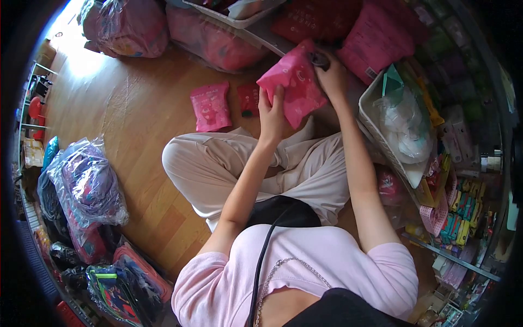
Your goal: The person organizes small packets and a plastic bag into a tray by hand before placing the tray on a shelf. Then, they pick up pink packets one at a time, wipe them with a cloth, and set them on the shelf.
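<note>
A pink printed packet is held up above my crossed legs. My left hand grips its lower left edge, with the thumb and fingers pressed on it. At its upper right side is my right hand, its fingers closed round a small dark object against the packet; what that object is cannot be made out. A second pink packet lies on the wooden floor to the left. Beside it, a smaller red packet is partly hidden behind my left hand.
A white basket with clear plastic bags stands at the right, near shelves of small goods. Large pink packages lie at the upper right. Plastic-wrapped bags are piled at the left, and others along the top.
</note>
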Demonstrator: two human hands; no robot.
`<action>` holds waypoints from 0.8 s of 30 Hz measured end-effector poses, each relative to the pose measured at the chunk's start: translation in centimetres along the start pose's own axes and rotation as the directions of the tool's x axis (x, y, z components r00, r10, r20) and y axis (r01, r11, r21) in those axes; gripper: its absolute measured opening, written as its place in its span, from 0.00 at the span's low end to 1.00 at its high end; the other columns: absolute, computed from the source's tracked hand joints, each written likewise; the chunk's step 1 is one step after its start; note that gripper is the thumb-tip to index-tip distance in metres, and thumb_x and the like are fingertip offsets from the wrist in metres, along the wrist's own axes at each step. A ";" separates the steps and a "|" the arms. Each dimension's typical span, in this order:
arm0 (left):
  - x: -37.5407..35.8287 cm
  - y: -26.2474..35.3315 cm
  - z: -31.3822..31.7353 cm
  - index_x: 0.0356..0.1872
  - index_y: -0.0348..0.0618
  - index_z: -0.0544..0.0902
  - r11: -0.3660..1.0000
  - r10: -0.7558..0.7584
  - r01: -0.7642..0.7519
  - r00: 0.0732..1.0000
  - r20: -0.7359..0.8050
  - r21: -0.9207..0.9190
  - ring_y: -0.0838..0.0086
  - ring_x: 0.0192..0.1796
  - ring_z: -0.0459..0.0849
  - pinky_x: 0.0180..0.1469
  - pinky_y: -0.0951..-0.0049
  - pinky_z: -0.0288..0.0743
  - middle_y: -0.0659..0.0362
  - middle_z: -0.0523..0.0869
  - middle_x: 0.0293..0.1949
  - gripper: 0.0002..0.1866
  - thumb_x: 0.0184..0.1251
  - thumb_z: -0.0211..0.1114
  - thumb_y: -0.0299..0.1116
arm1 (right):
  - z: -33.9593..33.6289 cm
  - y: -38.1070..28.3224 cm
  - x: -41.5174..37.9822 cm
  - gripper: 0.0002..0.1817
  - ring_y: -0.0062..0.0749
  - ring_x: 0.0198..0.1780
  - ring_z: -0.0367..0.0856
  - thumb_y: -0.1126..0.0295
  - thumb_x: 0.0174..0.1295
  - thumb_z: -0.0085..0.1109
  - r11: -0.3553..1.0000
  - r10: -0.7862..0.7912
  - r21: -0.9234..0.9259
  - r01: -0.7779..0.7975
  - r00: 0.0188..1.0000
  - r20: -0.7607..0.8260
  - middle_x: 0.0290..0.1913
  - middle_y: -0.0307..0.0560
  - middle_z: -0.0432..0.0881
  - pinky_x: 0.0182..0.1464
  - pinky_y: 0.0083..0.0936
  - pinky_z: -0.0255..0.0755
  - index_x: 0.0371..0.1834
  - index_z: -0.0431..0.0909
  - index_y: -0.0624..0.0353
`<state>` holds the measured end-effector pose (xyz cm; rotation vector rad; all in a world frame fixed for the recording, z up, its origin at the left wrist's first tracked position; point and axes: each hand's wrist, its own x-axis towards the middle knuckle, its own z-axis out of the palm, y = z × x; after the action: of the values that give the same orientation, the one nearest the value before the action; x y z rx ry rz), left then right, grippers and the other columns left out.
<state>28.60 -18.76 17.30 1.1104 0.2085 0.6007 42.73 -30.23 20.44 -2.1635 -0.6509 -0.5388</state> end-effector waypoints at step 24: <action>0.0 -3.9 -3.2 0.61 0.51 0.66 0.642 0.522 -0.429 0.852 0.047 0.636 0.61 0.61 0.69 0.65 0.53 0.58 0.55 0.69 0.60 0.34 0.52 0.67 0.43 | 0.7 -3.9 -2.7 0.21 0.46 0.56 0.75 0.78 0.46 0.59 0.969 -0.245 0.050 0.243 0.968 0.049 0.52 0.47 0.80 0.60 0.35 0.68 0.47 0.80 0.53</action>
<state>28.57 -17.45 12.47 1.8113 0.2469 1.1469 38.37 -28.21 20.75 -2.0757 -0.9586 -0.5900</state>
